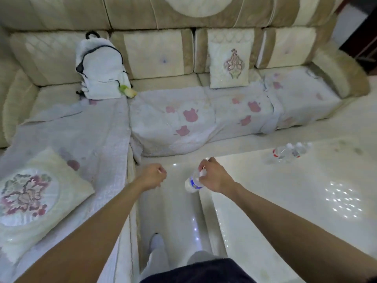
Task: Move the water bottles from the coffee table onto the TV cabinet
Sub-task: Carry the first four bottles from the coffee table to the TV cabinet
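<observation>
Right hand point(214, 176): closed on the neck and cap end of a water bottle point(192, 183), pinched from above; bottle hanging tilted, base swung toward the floor gap, clear of any support, just off the near-left corner of the coffee table point(265, 201).

Left hand point(152, 177): loosely curled into a narrow fist, holding no bottle; a thin pale sliver showing at the knuckles, too small to identify.

Remaining bottles point(289, 153): clustered near the far edge of the coffee table, apparently lying on their sides; count unclear, likely two or three; well apart from both hands.

TV cabinet: not in view.

Surroundings: sofa point(155, 58) along the far side, white backpack point(101, 66) on its seat, patterned cushion point(26, 201) at near left; narrow polished floor point(173, 217) strip between sofa and table.

Risks, as judged:
- Slip of the carried bottle, from a fingertip hold on the neck alone with the body dangling; fall onto hard floor likely.
- Knock against the table corner while turning, from the swinging base so close to that edge.
- Stumble in the tight passage, glossy floor underfoot.
- Roll of the lying bottles off the far edge if nudged during pickup.
</observation>
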A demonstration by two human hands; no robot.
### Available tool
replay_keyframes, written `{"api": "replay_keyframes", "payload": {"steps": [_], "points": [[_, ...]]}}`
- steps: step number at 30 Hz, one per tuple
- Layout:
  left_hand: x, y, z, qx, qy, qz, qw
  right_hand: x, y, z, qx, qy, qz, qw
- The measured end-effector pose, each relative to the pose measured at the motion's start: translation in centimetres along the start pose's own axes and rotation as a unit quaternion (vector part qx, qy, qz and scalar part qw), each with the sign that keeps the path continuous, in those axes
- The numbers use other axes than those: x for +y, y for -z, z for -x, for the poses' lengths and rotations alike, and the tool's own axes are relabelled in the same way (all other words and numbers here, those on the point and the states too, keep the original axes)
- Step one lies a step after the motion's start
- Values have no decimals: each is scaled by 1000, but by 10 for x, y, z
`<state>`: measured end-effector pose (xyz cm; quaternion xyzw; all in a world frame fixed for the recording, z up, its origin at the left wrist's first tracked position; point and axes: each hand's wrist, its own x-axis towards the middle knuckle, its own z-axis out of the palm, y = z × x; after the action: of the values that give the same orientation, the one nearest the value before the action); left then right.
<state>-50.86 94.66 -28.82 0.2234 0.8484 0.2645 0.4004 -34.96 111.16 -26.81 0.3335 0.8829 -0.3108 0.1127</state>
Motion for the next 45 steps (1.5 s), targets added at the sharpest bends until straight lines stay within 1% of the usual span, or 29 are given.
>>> {"api": "replay_keyframes", "payload": {"steps": [2, 6, 12, 15, 18, 20, 22, 26, 28, 31, 34, 37, 38, 40, 42, 45], "points": [[20, 14, -36, -34, -22, -21, 999, 0, 15, -11, 25, -25, -15, 999], [78, 29, -94, -65, -77, -35, 994, 8, 44, -39, 71, -100, -35, 992], [162, 5, -175, -160, -133, -102, 973, 57, 71, -93, 109, -186, -50, 975], [197, -13, -220, -200, -168, -164, 951, 96, 80, -127, 116, -220, -86, 965], [232, -23, -262, -213, -185, -225, 933, 128, 95, -157, 116, -258, -117, 952], [258, -29, -284, -233, -207, -274, 910, 142, 105, -166, 130, -280, -136, 941], [286, -38, -304, -243, -223, -314, 890, 154, 116, -168, 155, -309, -165, 924], [347, -74, -335, -283, -239, -355, 858, 183, 142, -164, 224, -362, -217, 879], [375, -100, -344, -300, -274, -375, 833, 195, 155, -162, 258, -390, -242, 850], [407, -144, -352, -333, -334, -405, 783, 208, 163, -162, 276, -419, -269, 822], [430, -194, -359, -362, -401, -448, 713, 224, 163, -162, 281, -459, -303, 787], [450, -250, -370, -410, -440, -479, 640, 244, 161, -165, 290, -518, -332, 733], [457, -270, -375, -425, -446, -483, 622, 252, 162, -167, 296, -537, -337, 714], [472, -309, -386, -446, -455, -485, 599, 265, 161, -174, 301, -564, -348, 686], [485, -347, -397, -457, -475, -489, 571, 278, 159, -181, 299, -582, -358, 666], [490, -400, -409, -465, -518, -500, 515, 295, 149, -188, 308, -607, -365, 634]]}}
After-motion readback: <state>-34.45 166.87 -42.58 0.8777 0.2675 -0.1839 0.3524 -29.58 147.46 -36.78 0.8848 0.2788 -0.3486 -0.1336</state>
